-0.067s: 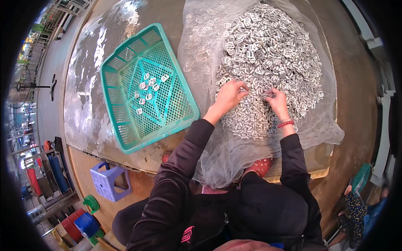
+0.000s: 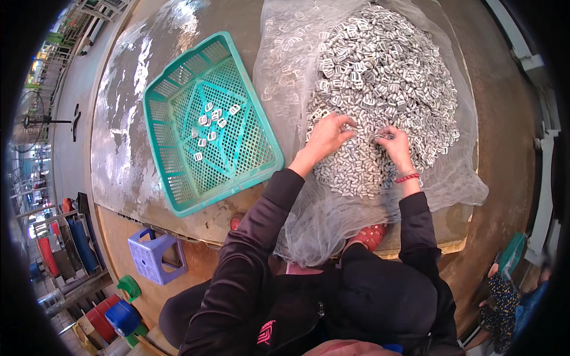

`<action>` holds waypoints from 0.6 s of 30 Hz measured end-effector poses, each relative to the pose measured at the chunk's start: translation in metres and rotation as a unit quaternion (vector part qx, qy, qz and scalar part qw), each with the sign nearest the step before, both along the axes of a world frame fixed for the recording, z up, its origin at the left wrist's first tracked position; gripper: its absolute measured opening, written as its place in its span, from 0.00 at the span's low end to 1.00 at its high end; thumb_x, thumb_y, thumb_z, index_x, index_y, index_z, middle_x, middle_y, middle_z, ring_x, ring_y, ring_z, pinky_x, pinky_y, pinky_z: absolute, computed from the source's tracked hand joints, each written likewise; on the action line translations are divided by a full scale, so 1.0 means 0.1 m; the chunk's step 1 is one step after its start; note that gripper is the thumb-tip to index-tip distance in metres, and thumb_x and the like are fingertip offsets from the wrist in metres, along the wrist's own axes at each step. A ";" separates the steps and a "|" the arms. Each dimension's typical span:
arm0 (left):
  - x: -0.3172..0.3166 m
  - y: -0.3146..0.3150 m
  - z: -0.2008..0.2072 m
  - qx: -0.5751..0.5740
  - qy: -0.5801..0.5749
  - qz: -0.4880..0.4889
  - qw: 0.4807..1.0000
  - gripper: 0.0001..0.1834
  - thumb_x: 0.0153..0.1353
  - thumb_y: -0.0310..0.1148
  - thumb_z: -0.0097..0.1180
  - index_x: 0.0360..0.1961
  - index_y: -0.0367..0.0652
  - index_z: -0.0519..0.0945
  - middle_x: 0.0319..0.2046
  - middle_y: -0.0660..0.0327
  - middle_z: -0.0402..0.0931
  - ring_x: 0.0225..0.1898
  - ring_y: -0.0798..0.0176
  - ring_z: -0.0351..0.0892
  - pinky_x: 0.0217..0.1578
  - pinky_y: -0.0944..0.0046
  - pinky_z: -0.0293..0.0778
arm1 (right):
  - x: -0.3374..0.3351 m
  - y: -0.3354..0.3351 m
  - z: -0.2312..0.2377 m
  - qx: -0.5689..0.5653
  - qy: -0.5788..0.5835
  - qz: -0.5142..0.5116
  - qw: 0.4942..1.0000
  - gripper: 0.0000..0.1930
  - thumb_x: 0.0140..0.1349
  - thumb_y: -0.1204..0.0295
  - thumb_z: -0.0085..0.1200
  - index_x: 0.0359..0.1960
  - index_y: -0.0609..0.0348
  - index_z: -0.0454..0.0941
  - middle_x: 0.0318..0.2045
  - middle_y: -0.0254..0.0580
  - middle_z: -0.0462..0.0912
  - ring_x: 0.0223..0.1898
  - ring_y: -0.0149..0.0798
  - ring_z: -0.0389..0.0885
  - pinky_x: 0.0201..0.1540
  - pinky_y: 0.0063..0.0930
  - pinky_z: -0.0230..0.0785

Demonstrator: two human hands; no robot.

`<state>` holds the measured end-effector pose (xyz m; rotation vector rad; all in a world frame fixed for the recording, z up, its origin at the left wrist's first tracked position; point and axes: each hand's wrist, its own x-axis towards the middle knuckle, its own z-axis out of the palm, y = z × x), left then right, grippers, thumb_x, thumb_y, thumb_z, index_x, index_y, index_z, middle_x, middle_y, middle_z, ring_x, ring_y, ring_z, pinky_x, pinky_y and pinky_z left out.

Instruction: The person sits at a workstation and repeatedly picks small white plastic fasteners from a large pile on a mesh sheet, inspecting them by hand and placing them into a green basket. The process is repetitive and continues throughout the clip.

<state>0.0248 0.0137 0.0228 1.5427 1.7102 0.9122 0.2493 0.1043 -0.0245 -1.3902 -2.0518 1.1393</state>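
A large heap of small silvery metal buckles (image 2: 380, 77) lies on a sheer white mesh cloth (image 2: 309, 219). Its near part is mostly small grey metal pellets (image 2: 344, 175). My left hand (image 2: 330, 136) is over the heap's left side, thumb and forefinger apart, with nothing visible between them; its other fingers are partly hidden. A little to its right, my right hand (image 2: 394, 145) pinches a small metal buckle, largely covered by the fingers. Left of the cloth stands a green plastic basket (image 2: 270, 139) with several loose buckles (image 2: 208, 118) on its perforated bottom.
Basket and cloth rest on a wet, shiny low platform (image 2: 122, 142). A purple plastic stool (image 2: 151, 258) stands on the floor at its near left. Blue and red containers (image 2: 123, 319) are at the lower left. Another person (image 2: 503, 302) appears at the lower right edge.
My left fingertips have shifted very slightly to the right over the pellets. The right hand keeps its pinch almost in the same spot.
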 end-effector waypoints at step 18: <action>0.38 -0.39 -0.01 -0.050 -0.430 0.090 0.897 0.17 0.60 0.28 0.56 0.49 0.42 0.69 0.33 0.59 0.80 0.29 0.57 0.81 0.29 0.60 0.72 | -0.26 -0.37 0.65 -0.519 0.356 -0.036 0.776 0.14 0.61 0.75 0.55 0.48 0.64 0.74 0.27 0.33 0.77 0.20 0.20 0.70 0.13 0.09 0.51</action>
